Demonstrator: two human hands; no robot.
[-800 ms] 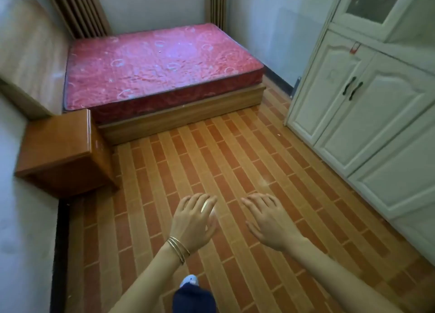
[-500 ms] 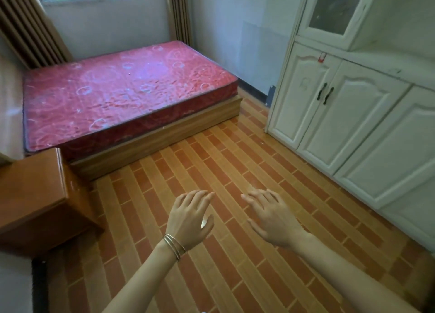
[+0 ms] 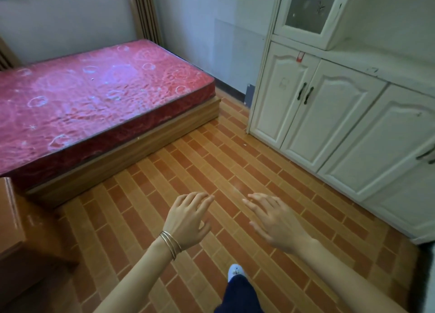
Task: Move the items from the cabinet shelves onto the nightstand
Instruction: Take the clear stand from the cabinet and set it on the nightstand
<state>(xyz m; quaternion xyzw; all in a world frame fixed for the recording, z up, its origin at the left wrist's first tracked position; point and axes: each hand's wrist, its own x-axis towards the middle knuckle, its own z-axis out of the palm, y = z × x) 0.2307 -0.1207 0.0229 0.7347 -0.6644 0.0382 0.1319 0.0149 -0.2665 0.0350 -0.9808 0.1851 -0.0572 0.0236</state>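
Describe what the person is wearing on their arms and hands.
Both forearms are bare, with no sleeves in view and no gloves. The left hand has a few thin metal bangles around its wrist. The right hand shows no watch, bracelet or ring that I can make out.

Cabinet [image 3: 329, 115]: cream painted panel doors with a satin sheen, dark metal handles [image 3: 305, 95], and a frosted glass pane [image 3: 308, 6] above them. Floor [image 3: 211, 171] beside the cabinet: glossy brick-pattern tile. Mattress [image 3: 94, 89]: red patterned cloth under shiny clear plastic wrap. Nightstand [image 3: 14, 230]: polished reddish wood. Thin metal bangles [image 3: 171, 244] on the left wrist.
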